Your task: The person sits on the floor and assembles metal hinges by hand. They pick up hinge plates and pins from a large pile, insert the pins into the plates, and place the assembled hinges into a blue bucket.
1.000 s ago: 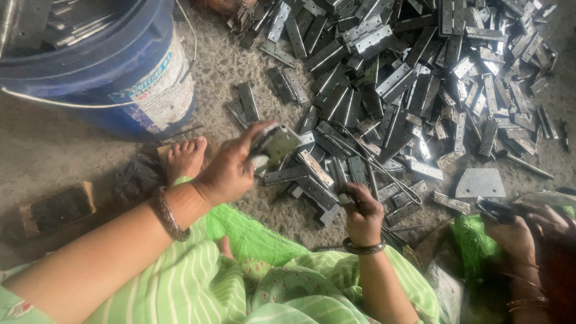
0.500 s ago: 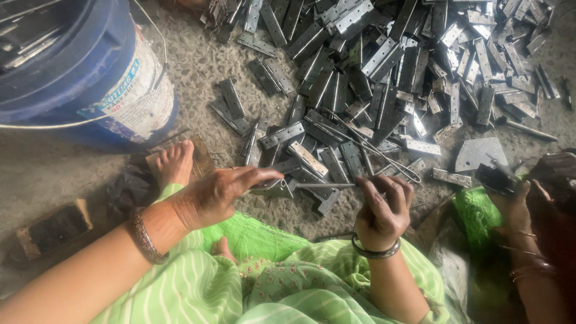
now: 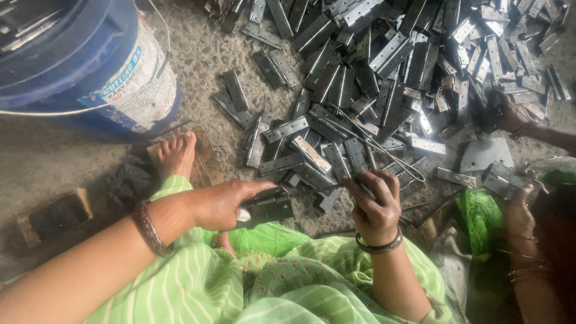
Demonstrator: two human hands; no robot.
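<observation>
The hinge (image 3: 267, 207) lies low in the middle of the view, just above the person's lap, clamped in the left hand (image 3: 219, 204). Its long axis runs nearly level, left to right, tilted slightly upward toward the right. The left fingers wrap its left end, thumb on top, so the free end points straight at the right hand (image 3: 375, 201).

The right hand sits just beside that free end, closed around a thin pin (image 3: 336, 191) that lies along almost the same line as the hinge, its tip toward the hinge's knuckle edge. Whether pin and hinge touch cannot be told; the gap, if any, is very small. Left hand holds the hinge, right hand holds the pin, and the two face each other end to end.

A bundle of wire pins (image 3: 375, 147) lies on the floor just beyond the right hand, slanting up and left. Past it spreads the pile of hinges (image 3: 390, 66), filling the upper right of the floor (image 3: 48, 156). The person's bare foot (image 3: 174, 156) rests on a wooden block left of the hinge, and a blue bucket (image 3: 84, 66) stands at upper left. At the right edge another person's hand (image 3: 516, 210) holds a separate hinge.
</observation>
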